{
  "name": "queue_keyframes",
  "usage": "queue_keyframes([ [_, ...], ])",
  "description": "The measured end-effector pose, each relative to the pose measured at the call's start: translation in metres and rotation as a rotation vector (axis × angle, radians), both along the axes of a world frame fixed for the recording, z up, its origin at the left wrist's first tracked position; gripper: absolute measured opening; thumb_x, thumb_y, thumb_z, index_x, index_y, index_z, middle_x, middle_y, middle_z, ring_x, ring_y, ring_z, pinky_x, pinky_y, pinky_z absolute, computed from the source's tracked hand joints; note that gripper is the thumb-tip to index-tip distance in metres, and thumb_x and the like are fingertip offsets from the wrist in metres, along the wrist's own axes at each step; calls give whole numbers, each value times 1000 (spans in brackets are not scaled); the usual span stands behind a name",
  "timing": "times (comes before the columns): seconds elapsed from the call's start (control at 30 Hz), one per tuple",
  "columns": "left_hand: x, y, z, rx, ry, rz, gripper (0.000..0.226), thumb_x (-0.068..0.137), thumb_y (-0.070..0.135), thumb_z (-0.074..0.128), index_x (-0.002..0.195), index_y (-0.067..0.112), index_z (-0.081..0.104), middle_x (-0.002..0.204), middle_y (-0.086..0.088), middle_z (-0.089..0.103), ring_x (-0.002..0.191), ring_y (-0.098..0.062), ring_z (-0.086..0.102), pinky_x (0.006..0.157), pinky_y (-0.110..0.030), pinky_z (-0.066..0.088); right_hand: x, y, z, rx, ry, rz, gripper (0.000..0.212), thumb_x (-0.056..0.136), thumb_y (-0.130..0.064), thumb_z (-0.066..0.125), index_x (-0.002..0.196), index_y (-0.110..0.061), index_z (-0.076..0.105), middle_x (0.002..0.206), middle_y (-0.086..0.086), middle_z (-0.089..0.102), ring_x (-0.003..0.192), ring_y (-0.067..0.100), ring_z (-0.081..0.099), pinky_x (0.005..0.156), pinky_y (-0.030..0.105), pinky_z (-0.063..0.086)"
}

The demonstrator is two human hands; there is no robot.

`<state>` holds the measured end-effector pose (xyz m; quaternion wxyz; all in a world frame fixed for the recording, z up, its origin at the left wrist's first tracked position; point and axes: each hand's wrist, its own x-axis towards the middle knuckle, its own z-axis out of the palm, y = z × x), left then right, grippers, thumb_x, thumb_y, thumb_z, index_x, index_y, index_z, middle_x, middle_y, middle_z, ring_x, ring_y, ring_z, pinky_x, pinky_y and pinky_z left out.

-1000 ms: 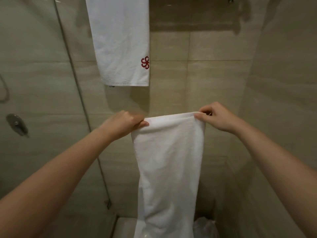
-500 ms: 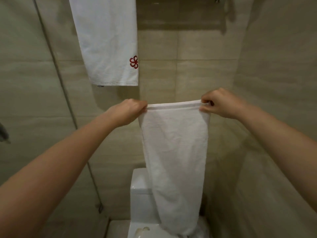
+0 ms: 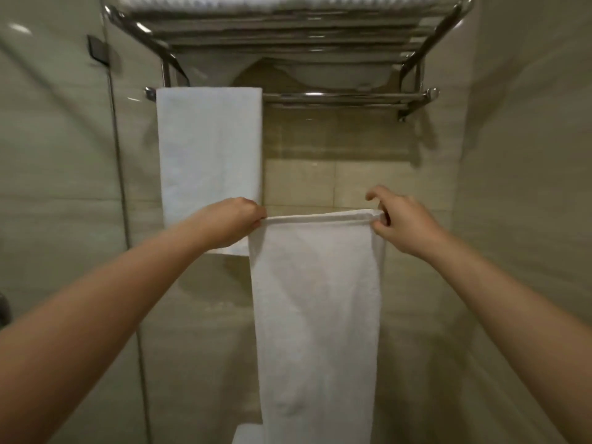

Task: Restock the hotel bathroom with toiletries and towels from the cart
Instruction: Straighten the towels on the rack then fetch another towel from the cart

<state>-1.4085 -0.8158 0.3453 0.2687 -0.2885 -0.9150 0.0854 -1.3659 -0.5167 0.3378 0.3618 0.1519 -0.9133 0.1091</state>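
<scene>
Towel hanging is the step I judge to be in hand. I have a white towel point(image 3: 315, 299) stretched by its top edge between both hands, in front of the tiled wall and well below the metal rack point(image 3: 442, 36). It hangs lengthwise, and its lower end runs out of view at the bottom.

My left hand point(image 3: 235, 221) is closed, fingers curled round the towel's left corner. My right hand point(image 3: 400, 219) pinches the right corner between thumb and curled fingers, with the forefinger point(image 3: 374, 193) lifted off the cloth.

The rack's lower bar point(image 3: 346, 97) already carries a second towel point(image 3: 208, 149), draped flat over its left part; to the right of it the bar's metal shows. My left hand sits in front of that second towel's lower edge, and I cannot tell whether they touch.

The next move, as I read it, calls for raising the top edge to the bar's right stretch. Then I would feed it over and let both halves hang level beside the second towel without dragging that one askew.
</scene>
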Motion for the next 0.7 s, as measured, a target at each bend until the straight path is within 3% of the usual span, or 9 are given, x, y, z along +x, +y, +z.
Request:
queue_keyframes([
  [0.03,-2,3,11,-4,46,31,19,97,20,42,94,8,56,95,-10,61,92,-30,58,74,-40,47,-6,1,12,26,0,-23,10,82,-10,58,86,-19,58,72,2,53,79,30,57,63,28,29],
  [0.1,-6,11,34,-16,160,94,17,97,21,40,93,11,54,96,-6,60,93,-28,57,66,-33,42,-15,3,37,87,47,-124,23,84,-16,58,63,-21,51,77,7,58,87,34,59,61,29,31],
  [0.27,-24,27,95,193,366,134,22,95,24,46,109,17,62,108,-8,53,101,-26,49,71,-37,47,-44,10,95,-145,210,-220,15,85,-31,57,84,-22,69,93,10,64,94,36,59,73,37,47],
  [0.33,-32,36,117,288,433,189,23,95,23,46,110,17,62,107,-10,56,99,-29,51,72,-38,48,-52,8,117,-299,190,-248,18,85,-32,52,78,-22,65,88,10,65,89,35,60,73,37,48],
  [0.43,-44,52,143,491,385,280,21,95,16,44,109,16,61,103,-11,62,93,-33,58,72,-36,47,-65,3,143,-589,150,-149,30,85,-18,47,56,-12,48,60,5,53,66,28,52,58,30,41],
  [0.5,-54,60,159,779,237,194,21,93,9,46,108,13,61,102,-13,62,88,-31,61,75,-38,53,-74,-1,157,-850,78,35,25,91,-9,42,69,-14,53,59,5,59,54,23,57,54,27,49],
  [0.57,-63,67,174,1122,32,42,19,93,3,46,106,8,59,91,-14,63,71,-23,64,60,-31,57,-82,-7,170,-1081,0,180,17,97,-8,36,102,-12,51,72,10,66,52,18,60,44,23,48],
  [0.63,-72,73,185,1398,-119,-103,19,95,-2,40,106,5,53,79,-15,64,58,-19,65,50,-26,56,-94,-11,181,-1142,-7,260,28,99,-9,34,125,-9,45,87,14,68,60,18,65,45,21,49],
  [0.7,-87,76,195,1555,-142,-233,22,94,-6,33,104,6,47,82,-21,64,58,-25,64,56,-32,58,-109,-10,190,-1071,60,302,25,99,-10,37,120,-11,51,100,14,68,74,21,68,53,24,55],
])
